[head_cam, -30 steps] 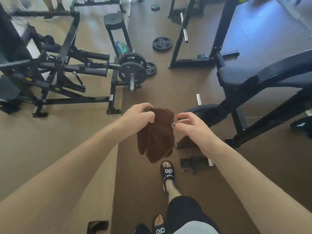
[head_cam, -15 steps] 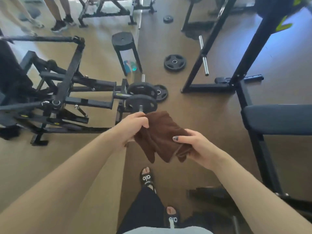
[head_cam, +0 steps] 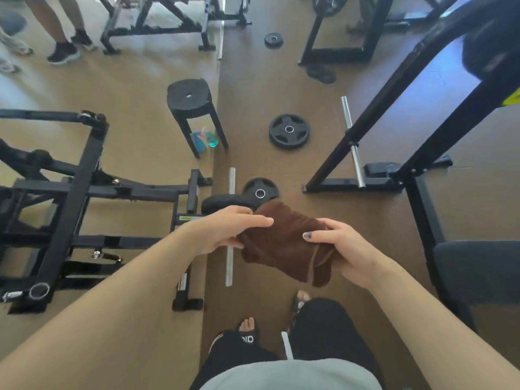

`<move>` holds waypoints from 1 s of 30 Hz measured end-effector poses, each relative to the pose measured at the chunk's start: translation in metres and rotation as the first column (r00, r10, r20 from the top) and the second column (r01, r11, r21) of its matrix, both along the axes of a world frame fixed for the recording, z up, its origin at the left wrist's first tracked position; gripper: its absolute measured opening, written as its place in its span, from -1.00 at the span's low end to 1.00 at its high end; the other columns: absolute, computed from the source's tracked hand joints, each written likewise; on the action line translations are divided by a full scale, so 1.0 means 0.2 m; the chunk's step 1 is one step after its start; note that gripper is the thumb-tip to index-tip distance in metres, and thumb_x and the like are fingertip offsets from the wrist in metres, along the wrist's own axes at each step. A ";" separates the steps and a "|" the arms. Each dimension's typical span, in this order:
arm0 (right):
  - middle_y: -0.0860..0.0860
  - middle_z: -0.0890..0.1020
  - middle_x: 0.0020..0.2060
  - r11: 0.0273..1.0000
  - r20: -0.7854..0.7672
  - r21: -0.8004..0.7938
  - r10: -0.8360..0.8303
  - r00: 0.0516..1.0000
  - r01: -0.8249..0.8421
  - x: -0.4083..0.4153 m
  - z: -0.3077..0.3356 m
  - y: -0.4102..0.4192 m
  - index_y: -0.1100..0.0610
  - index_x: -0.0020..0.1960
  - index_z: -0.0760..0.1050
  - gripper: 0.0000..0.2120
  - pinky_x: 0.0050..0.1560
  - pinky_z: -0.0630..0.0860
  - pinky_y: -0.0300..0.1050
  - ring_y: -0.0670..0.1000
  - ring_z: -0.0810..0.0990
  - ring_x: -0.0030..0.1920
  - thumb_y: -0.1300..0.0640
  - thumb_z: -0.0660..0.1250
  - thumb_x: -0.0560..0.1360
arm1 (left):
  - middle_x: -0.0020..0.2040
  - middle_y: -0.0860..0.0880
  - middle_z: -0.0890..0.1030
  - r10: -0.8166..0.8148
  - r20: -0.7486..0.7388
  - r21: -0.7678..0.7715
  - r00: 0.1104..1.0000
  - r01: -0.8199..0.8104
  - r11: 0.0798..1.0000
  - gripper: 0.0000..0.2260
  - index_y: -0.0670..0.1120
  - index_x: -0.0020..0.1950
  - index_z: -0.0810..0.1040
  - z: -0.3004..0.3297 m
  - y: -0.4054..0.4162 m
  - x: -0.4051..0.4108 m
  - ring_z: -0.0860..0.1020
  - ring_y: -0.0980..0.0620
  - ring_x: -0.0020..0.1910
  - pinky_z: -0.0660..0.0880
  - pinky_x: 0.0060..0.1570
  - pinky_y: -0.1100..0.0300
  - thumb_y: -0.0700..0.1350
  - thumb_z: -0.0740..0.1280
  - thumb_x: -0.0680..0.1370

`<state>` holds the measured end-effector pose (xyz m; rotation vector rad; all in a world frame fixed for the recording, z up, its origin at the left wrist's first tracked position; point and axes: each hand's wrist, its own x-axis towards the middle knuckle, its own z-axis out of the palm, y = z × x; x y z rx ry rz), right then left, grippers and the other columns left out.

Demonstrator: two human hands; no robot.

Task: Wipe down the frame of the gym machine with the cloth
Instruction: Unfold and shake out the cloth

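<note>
Bright daylight glares on the floor [head_cam: 135,88]; edges bend and blur.

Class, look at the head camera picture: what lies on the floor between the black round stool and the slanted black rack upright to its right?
In the head view, a black weight plate lies flat on the brown floor between the black round stool and the slanted black rack upright.
</note>
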<state>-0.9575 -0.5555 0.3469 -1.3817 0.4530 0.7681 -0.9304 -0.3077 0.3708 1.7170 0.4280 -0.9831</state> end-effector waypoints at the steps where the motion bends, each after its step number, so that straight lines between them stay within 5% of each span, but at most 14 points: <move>1: 0.21 0.71 0.10 1.000 -0.006 0.015 -0.011 1.000 0.011 0.13 -0.01 -0.01 0.23 0.27 0.58 -0.67 0.26 0.59 0.14 0.22 0.70 0.13 0.28 0.44 0.51 | 0.13 0.03 0.69 0.000 -0.006 -0.006 1.000 0.000 1.000 -0.67 -0.02 0.22 0.58 0.00 -0.01 0.13 0.64 0.05 0.14 0.57 0.24 0.04 0.10 0.48 0.54; 4: 0.23 0.70 0.13 0.998 -0.028 0.059 0.008 1.000 -0.006 0.57 -0.07 -0.04 0.24 0.30 0.56 -0.62 0.29 0.56 0.20 0.24 0.69 0.16 0.26 0.46 0.50 | 0.14 0.04 0.64 0.035 0.006 0.009 0.999 -0.035 0.999 -0.73 0.04 0.22 0.50 -0.05 -0.07 0.51 0.64 0.04 0.09 0.60 0.02 0.14 0.05 0.44 0.58; 14: 0.26 0.71 0.08 0.973 -0.090 0.027 0.233 0.968 -0.231 1.89 -0.13 -0.01 0.32 0.23 0.56 -0.65 0.06 0.66 0.07 0.25 0.71 0.09 0.42 0.43 0.46 | 0.08 -0.06 0.70 0.429 0.084 0.013 0.899 -0.432 0.902 -0.78 -0.01 0.19 0.55 -0.11 -0.13 1.48 0.69 -0.04 0.06 0.64 0.12 -0.09 0.05 0.41 0.60; 21: 0.33 0.70 0.05 0.941 -0.101 -0.014 0.336 0.937 -0.339 2.58 -0.14 0.31 0.35 0.13 0.56 -0.75 0.18 0.61 0.26 0.36 0.69 0.10 0.41 0.44 0.46 | 0.13 -0.01 0.67 0.597 0.084 0.020 0.798 -0.600 0.800 -0.76 0.03 0.23 0.52 -0.17 0.11 1.95 0.66 -0.02 0.10 0.62 0.17 -0.03 0.07 0.39 0.61; 24: 0.30 0.71 0.05 0.933 -0.084 -0.048 0.353 0.932 -0.358 2.82 -0.16 0.45 0.37 0.16 0.55 -0.75 0.24 0.59 0.25 0.31 0.70 0.10 0.37 0.43 0.49 | 0.11 -0.01 0.66 0.620 0.086 0.007 0.780 -0.623 0.782 -0.78 0.01 0.24 0.51 -0.19 0.24 2.17 0.65 0.02 0.06 0.63 0.00 0.12 0.04 0.36 0.63; 27: 0.28 0.71 0.04 0.916 -0.057 -0.082 0.390 0.919 -0.394 3.05 -0.18 0.62 0.36 0.22 0.54 -0.70 0.09 0.66 0.12 0.29 0.71 0.08 0.37 0.43 0.51 | 0.08 0.01 0.66 0.646 0.105 0.015 0.756 -0.650 0.760 -0.80 0.01 0.22 0.50 -0.21 0.37 2.36 0.66 0.06 0.01 0.57 -0.21 0.22 0.03 0.35 0.64; 30: 0.22 0.73 0.03 0.870 -0.032 -0.144 0.473 0.881 -0.472 3.29 -0.20 0.81 0.27 0.20 0.56 -0.71 -0.05 0.68 0.03 0.24 0.72 0.04 0.35 0.46 0.49 | 0.09 -0.01 0.66 0.694 0.102 0.029 0.713 -0.699 0.714 -0.85 0.01 0.17 0.49 -0.24 0.51 2.53 0.65 0.03 0.03 0.56 -0.12 0.15 0.02 0.33 0.64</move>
